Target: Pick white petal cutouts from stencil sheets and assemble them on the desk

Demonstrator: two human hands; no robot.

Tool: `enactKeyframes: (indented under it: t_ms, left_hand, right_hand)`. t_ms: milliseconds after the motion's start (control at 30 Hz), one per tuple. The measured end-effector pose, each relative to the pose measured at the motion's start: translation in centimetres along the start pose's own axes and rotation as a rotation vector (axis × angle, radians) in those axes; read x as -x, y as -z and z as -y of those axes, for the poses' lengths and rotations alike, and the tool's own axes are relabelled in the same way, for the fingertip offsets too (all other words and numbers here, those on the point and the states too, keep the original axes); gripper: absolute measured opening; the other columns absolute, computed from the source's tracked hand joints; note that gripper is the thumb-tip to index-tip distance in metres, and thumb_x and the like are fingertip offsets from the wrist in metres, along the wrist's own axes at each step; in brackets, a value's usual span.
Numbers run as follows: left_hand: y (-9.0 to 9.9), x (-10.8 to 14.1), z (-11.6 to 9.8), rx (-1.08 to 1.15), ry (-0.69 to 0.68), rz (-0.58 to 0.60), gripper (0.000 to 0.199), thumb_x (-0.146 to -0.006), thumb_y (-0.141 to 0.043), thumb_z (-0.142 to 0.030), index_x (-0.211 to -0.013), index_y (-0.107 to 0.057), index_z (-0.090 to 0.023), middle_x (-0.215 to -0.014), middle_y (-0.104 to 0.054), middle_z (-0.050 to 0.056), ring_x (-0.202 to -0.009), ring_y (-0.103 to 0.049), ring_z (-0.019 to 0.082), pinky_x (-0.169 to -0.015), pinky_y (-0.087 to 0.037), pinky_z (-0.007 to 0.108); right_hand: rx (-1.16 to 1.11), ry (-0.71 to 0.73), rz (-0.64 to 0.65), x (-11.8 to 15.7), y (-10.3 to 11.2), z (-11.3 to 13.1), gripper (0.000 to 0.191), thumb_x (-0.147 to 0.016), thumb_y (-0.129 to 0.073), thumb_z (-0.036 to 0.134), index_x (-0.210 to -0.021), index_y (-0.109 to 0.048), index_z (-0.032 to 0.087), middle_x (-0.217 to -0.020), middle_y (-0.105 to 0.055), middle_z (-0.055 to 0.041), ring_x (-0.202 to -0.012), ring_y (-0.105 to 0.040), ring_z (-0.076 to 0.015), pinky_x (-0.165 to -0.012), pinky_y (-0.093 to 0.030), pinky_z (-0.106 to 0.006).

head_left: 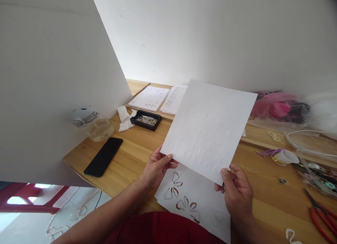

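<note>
Sheet (206, 128) above table (135, 144), phone (103, 157) to its left

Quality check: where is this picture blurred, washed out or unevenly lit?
Head view: the pink bundle at right looks smeared; faint marks on the held sheet look soft; the left panel is greyer than the back wall beside it; the upper right corner darkens; light around the red frame, lower left, is washed out.

Matt, faintly dimpled paper sheet (207, 128), grained wooden tabletop (134, 145), smooth phone (103, 157)
</note>
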State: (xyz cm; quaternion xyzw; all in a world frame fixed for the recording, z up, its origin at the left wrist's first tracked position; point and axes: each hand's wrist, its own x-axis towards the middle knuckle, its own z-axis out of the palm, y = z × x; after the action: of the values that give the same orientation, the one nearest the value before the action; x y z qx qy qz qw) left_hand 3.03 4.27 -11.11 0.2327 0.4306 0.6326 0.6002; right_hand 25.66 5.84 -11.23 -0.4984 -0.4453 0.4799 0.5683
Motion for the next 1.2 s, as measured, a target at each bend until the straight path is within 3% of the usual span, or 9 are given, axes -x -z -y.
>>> enactKeyframes:
  t_ms: [100, 267, 633, 1200]
  left_hand:
    - [0.1, 0.0, 0.1, 0.009, 0.006, -0.002, 0.038, -0.077, -0.076, -0.024, -0.111, -0.06, -0.019, -0.087, -0.067, 0.003, -0.072, -0.067, 0.013, -0.065, -0.057, 0.025]
    - [0.4, -0.2, 0.5, 0.047, 0.008, 0.004, 0.051, -0.075, -0.078, -0.025, -0.122, -0.058, -0.022, -0.084, -0.066, 0.001, -0.07, -0.066, 0.013, -0.064, -0.056, 0.024]
    - [0.6, -0.2, 1.0, 0.047, -0.002, 0.022, 0.041, -0.079, -0.075, -0.026, -0.117, -0.061, -0.019, -0.083, -0.065, 0.002, -0.07, -0.065, 0.012, -0.064, -0.055, 0.022]
    - [0.9, -0.3, 1.6, 0.07, 0.044, -0.049, 0.034, -0.077, -0.078, -0.025, -0.107, -0.063, -0.019, -0.079, -0.062, 0.001, -0.069, -0.063, 0.011, -0.064, -0.055, 0.022]
  right_hand:
    - [0.001, -0.006, -0.029, 0.2, -0.3, 0.4, 0.03, -0.083, -0.07, 0.04, -0.105, -0.061, 0.022, -0.065, -0.06, 0.003, -0.043, -0.051, -0.0103, -0.041, -0.04, -0.023]
    - [0.016, -0.021, -0.042, 0.3, -0.5, 0.7, 0.032, -0.083, -0.07, 0.042, -0.106, -0.062, 0.021, -0.068, -0.06, 0.002, -0.044, -0.051, -0.0106, -0.041, -0.038, -0.024]
    - [-0.001, -0.041, -0.019, 0.3, -0.2, 0.3, 0.031, -0.083, -0.07, 0.043, -0.106, -0.063, 0.022, -0.066, -0.059, 0.0028, -0.047, -0.05, -0.0102, -0.043, -0.039, -0.022]
    - [0.031, -0.04, -0.064, 0.6, -0.6, 0.6, 0.037, -0.081, -0.072, 0.046, -0.106, -0.064, 0.02, -0.068, -0.059, 0.0014, -0.051, -0.05, -0.0108, -0.043, -0.042, -0.021]
